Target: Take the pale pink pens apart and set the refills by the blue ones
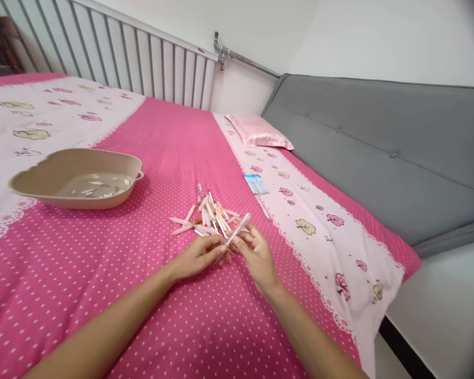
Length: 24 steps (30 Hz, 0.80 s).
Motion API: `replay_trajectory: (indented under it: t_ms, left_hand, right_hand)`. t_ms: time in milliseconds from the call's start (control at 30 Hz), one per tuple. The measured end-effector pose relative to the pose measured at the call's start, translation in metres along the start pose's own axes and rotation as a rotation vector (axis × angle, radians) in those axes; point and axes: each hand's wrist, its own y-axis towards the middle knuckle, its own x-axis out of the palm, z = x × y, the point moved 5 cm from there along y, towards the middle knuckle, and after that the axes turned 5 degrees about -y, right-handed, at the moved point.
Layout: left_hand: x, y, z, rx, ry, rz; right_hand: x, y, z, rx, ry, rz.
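Note:
Over the bed, a clear, pale-lilac pen (237, 230) slants up to the right between my two hands. My left hand (204, 254) grips its lower end with thumb and fingers. Around its middle close the fingers of my right hand (257, 258). Just beyond them, a loose pile of slim pink, white and peach pen-like sticks (206, 215) lies crossed on the pink dotted cover. Right of the pile, several blue-topped pens (255, 184) are lined up side by side, and one thin pale stick (263, 207) lies below that row.
A beige plastic basin (71, 202) on the left holds small white and grey pieces. Toward the back right rests a pink pillow (258, 131) against the grey padded headboard (363, 137). A white radiator (142, 58) and a pipe with a valve (245, 59) line the far wall.

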Motion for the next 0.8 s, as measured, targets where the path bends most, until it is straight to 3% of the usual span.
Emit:
replay_trajectory:
  t_ms: [533,800]
  left_hand:
    - [0.004,0.000,0.009,-0.007,-0.022,-0.009]
    - [0.004,0.001,0.009,-0.006,-0.066,-0.017]
  right_hand:
    - [-0.002,-0.002,-0.001,0.064,-0.049,0.073]
    - [0.003,-0.002,-0.006,0.063,0.112,0.011]
